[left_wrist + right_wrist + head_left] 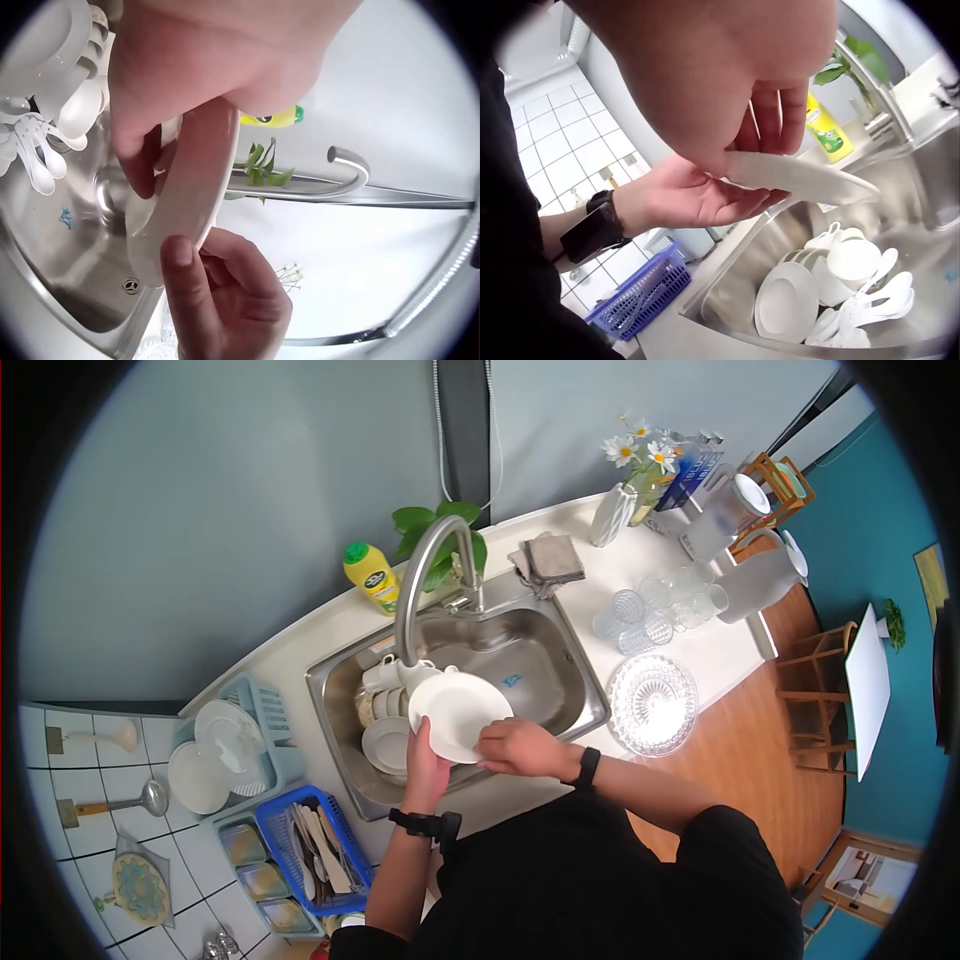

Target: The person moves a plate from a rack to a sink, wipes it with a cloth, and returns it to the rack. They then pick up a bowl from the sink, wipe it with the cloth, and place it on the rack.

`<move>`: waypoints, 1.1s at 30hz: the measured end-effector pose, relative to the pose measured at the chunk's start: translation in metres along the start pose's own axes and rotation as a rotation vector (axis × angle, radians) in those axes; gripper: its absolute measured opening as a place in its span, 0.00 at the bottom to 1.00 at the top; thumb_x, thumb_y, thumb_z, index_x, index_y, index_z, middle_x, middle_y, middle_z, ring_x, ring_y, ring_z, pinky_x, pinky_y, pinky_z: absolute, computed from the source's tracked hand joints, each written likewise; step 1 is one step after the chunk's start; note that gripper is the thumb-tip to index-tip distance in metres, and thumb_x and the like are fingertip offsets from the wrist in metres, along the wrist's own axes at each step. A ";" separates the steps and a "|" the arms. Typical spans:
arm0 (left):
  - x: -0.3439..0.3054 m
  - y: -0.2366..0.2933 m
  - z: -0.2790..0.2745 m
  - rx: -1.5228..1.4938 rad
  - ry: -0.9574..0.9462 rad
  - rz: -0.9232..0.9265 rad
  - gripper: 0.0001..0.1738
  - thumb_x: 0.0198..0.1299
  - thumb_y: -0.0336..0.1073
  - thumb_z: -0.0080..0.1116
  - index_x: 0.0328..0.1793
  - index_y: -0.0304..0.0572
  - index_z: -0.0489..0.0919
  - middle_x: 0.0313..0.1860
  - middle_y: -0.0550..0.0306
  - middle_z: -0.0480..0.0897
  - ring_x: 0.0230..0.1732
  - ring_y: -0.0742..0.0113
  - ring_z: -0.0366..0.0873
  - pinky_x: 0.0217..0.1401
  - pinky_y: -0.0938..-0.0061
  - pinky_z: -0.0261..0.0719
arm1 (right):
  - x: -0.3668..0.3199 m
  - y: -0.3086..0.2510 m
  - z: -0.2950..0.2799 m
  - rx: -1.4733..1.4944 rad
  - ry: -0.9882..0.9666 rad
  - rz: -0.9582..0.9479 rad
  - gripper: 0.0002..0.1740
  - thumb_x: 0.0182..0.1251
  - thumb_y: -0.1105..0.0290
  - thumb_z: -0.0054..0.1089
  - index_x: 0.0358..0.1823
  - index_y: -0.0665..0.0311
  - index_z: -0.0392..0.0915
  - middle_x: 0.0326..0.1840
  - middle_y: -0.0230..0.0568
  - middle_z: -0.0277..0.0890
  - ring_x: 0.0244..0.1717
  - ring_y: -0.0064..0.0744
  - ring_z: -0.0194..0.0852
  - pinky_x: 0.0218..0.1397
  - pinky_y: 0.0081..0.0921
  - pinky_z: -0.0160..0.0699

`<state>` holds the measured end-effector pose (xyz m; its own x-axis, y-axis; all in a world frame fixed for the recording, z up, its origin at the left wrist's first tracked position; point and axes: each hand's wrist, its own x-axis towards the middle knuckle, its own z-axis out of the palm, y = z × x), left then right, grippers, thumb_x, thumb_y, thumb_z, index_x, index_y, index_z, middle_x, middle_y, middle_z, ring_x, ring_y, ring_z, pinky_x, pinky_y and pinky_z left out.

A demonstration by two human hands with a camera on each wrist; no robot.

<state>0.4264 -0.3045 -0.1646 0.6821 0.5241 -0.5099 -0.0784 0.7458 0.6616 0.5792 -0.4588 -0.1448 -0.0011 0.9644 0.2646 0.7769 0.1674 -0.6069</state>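
Over the front of the steel sink (pixel 560 660), a round white plate (pixel 455 705) with a raised rim is held between both hands. My left hand (pixel 428 772) grips its left edge, thumb on the upper face and fingers beneath. At the opposite edge my right hand (pixel 525 748) pinches the rim; its thumb shows against the plate in the left wrist view. Below, in the left side of the basin, lie white cups (pixel 853 259), a small white dish (pixel 787 300) and several white spoons (pixel 889 296).
A curved faucet (pixel 405 600) arches over the basin. Left of it stand a dish rack (pixel 285 755) with plates and a blue basket (pixel 330 800) of utensils. A yellow bottle (pixel 372 578) is behind. To the right are glasses (pixel 640 622), a glass platter (pixel 653 705) and folded cloths (pixel 553 558).
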 end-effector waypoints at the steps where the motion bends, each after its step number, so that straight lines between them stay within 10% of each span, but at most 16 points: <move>1: 0.006 -0.006 0.005 -0.014 0.024 0.003 0.32 0.80 0.49 0.45 0.80 0.38 0.59 0.73 0.46 0.72 0.73 0.52 0.73 0.73 0.54 0.75 | -0.003 0.014 -0.005 0.064 -0.011 0.079 0.12 0.68 0.61 0.63 0.44 0.63 0.78 0.44 0.43 0.78 0.46 0.48 0.79 0.51 0.42 0.80; 10: 0.049 -0.051 0.031 -0.065 0.076 -0.099 0.34 0.80 0.54 0.43 0.78 0.34 0.64 0.73 0.47 0.74 0.70 0.54 0.75 0.73 0.58 0.74 | 0.050 0.214 -0.058 -0.277 0.422 0.633 0.26 0.64 0.69 0.62 0.61 0.73 0.70 0.60 0.59 0.73 0.61 0.62 0.73 0.64 0.47 0.76; 16: 0.053 -0.053 0.044 0.049 0.192 -0.212 0.31 0.79 0.51 0.48 0.78 0.39 0.65 0.67 0.51 0.78 0.66 0.60 0.78 0.69 0.63 0.78 | 0.069 0.273 -0.061 -0.535 0.184 0.927 0.45 0.65 0.62 0.63 0.79 0.74 0.55 0.86 0.56 0.48 0.87 0.51 0.38 0.87 0.46 0.42; 33: 0.070 -0.048 0.042 0.084 0.199 -0.308 0.33 0.78 0.53 0.50 0.78 0.39 0.64 0.70 0.51 0.76 0.68 0.60 0.77 0.68 0.63 0.78 | 0.066 0.288 -0.071 -0.386 0.446 0.846 0.26 0.72 0.72 0.47 0.69 0.78 0.68 0.79 0.63 0.59 0.82 0.60 0.51 0.84 0.49 0.52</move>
<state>0.5084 -0.3205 -0.2087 0.5094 0.3566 -0.7831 0.1738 0.8487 0.4995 0.8473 -0.3617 -0.2492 0.8128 0.5588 0.1648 0.5641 -0.6840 -0.4625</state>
